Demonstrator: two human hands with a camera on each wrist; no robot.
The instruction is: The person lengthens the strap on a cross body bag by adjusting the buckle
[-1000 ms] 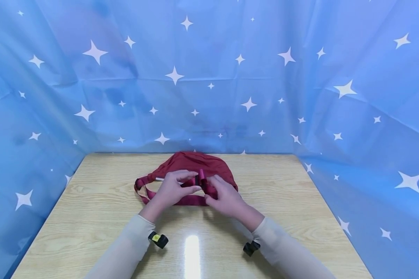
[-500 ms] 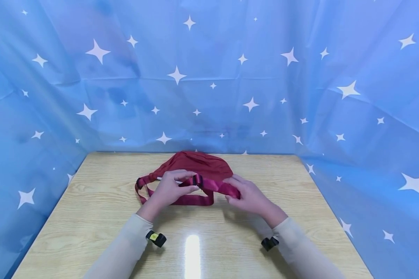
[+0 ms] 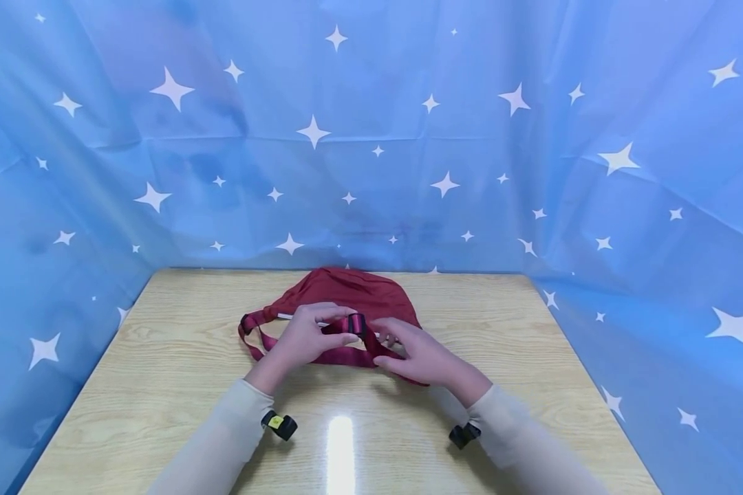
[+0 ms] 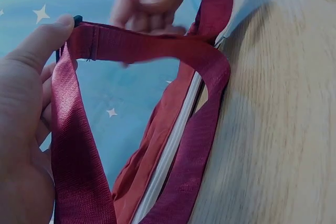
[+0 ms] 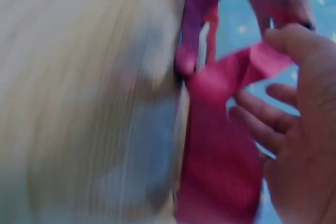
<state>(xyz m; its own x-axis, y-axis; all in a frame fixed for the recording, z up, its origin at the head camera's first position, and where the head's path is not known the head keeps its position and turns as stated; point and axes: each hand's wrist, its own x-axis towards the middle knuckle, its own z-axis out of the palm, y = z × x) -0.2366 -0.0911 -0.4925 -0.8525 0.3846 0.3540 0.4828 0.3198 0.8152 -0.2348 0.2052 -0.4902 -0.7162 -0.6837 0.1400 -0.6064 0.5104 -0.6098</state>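
Observation:
A dark red waist bag (image 3: 353,292) lies at the back of the table with its strap looped in front. My left hand (image 3: 306,337) pinches the strap by a black slider buckle (image 3: 356,324), lifted off the table. In the left wrist view, the red strap (image 4: 79,140) runs down from that buckle beside the left palm. Just right of the buckle is my right hand (image 3: 415,352), its thumb and fingers apart around the strap. In the blurred right wrist view, the loose strap (image 5: 218,156) hangs beside the parted fingers (image 5: 262,114) of the right hand.
The pale wooden table (image 3: 223,302) meets a blue star-printed curtain (image 3: 371,172) at the back and sides. A white zipper (image 4: 176,135) edges the bag. Each wrist wears a small black camera, such as the left one (image 3: 280,425).
My right hand first drew the strap out to the right from the buckle, then let it drop and moved back left toward the buckle. The left hand has kept its pinch in nearly the same place.

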